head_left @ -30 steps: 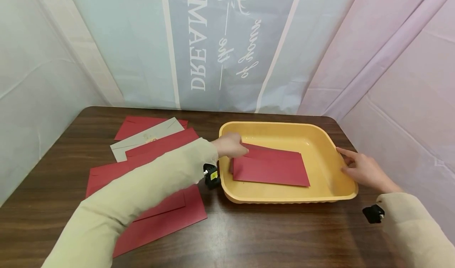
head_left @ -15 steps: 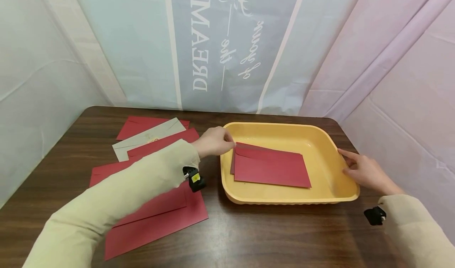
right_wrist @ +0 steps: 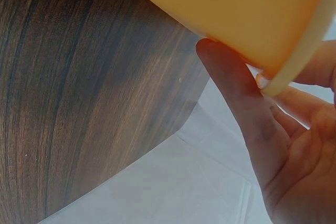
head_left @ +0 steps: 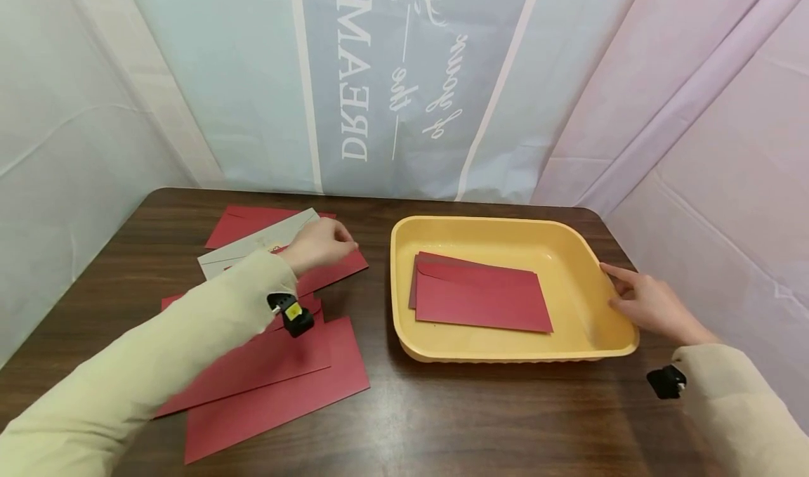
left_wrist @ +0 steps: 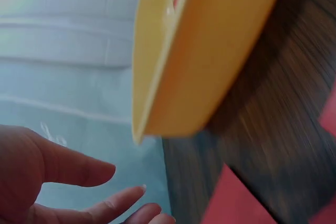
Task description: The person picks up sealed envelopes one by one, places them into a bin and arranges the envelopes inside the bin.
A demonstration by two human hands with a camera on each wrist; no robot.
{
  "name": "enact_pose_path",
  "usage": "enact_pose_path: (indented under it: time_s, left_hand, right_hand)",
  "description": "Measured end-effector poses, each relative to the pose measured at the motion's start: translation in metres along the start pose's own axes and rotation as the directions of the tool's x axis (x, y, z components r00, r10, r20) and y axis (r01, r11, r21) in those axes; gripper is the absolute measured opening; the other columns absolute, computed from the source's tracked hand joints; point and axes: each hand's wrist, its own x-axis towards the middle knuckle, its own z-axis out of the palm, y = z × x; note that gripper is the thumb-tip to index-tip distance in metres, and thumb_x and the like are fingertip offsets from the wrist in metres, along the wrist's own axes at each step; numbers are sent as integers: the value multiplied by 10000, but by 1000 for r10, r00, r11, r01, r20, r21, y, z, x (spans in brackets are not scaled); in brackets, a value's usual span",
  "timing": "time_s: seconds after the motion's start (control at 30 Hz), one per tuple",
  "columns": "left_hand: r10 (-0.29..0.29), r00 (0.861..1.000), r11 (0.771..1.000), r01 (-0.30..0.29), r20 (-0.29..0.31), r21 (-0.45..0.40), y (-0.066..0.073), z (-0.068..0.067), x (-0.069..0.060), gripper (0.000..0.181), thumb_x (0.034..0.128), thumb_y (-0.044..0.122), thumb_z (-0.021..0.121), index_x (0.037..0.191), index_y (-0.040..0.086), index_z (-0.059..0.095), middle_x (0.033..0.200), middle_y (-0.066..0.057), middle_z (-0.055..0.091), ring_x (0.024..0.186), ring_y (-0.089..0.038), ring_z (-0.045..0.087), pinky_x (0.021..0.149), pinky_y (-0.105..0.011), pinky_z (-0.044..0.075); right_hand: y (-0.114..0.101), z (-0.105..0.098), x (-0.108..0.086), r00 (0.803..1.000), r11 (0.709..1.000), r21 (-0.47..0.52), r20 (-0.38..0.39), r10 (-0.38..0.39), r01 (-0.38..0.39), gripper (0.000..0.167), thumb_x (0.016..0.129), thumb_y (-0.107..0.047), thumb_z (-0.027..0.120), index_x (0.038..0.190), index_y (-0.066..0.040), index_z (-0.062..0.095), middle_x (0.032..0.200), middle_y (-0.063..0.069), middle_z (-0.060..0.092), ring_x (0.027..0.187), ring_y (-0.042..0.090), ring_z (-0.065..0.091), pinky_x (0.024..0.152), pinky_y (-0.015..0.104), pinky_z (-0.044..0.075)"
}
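Above a red envelope (head_left: pixel 338 265) on the left side of the table, my left hand (head_left: pixel 319 244) hangs with nothing held. The left wrist view shows its thumb and fingers (left_wrist: pixel 79 169) apart. My right hand (head_left: pixel 651 305) holds the right rim of a yellow tray (head_left: pixel 505 356), its fingers on both sides of the rim in the right wrist view. Inside the tray, a red envelope (head_left: pixel 483 298) overlaps another one, whose edge shows at the left and top. A pale envelope (head_left: pixel 237 252) lies partly beneath my left arm.
Several larger red envelopes (head_left: pixel 278 410) overlap on the dark wooden table (head_left: pixel 455 421), partly hidden by my left sleeve (head_left: pixel 158 357). Another red envelope (head_left: pixel 237 223) lies at the back left. A printed cloth (head_left: pixel 404 161) hangs behind the table.
My left hand has moved left, out of the tray and over the envelopes on the table. The right hand keeps its place on the tray's rim.
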Motion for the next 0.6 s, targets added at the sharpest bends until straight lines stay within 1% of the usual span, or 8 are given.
enact_pose_path:
  time_s: [0.1,0.2,0.3,0.43,0.6]
  left_hand:
    - [-10,1000,1000,10,-11,-6,-15,-5,-2,316,945,229,524,1136,12,650,1158,-154,637,1037,-288,583,866,-404,476]
    - [-18,1000,1000,18,-10,-25,-25,-9,-5,334,954,221,509,1167,-5,634,1188,-175,626,1045,-301,585,865,-412,481]
    - [-34,999,999,34,-2,-33,-30,-12,-9,346,957,225,506,1179,-15,620,1199,-188,617,1050,-312,584,867,-423,480]
    - [-63,998,998,63,15,-19,-35,-13,-12,355,956,234,510,1168,-38,594,1198,-208,596,1071,-336,570,865,-438,479]
    - [-85,995,996,85,55,17,-43,-14,-14,463,953,258,514,1232,-111,514,1278,-280,524,1168,-399,515,925,-492,464]
  right_hand:
    - [0,0,0,1000,1000,-2,-1,0,0,612,801,-52,659,1342,123,432,831,143,684,676,150,600,564,266,426]
    - [0,-1,0,1000,1000,-2,-2,0,0,613,802,-53,658,1344,122,430,834,153,684,680,159,603,568,275,428]
    - [0,-1,0,1000,1000,-4,-6,-5,5,610,800,-52,658,1340,123,433,835,160,687,691,177,614,575,280,429]
    - [0,-1,0,1000,1000,-8,-9,-12,12,605,802,-55,660,1338,119,439,834,151,693,697,180,621,583,276,427]
    - [0,1,0,1000,1000,-9,-7,-8,8,603,806,-56,657,1341,117,438,828,142,690,690,175,608,579,275,420]
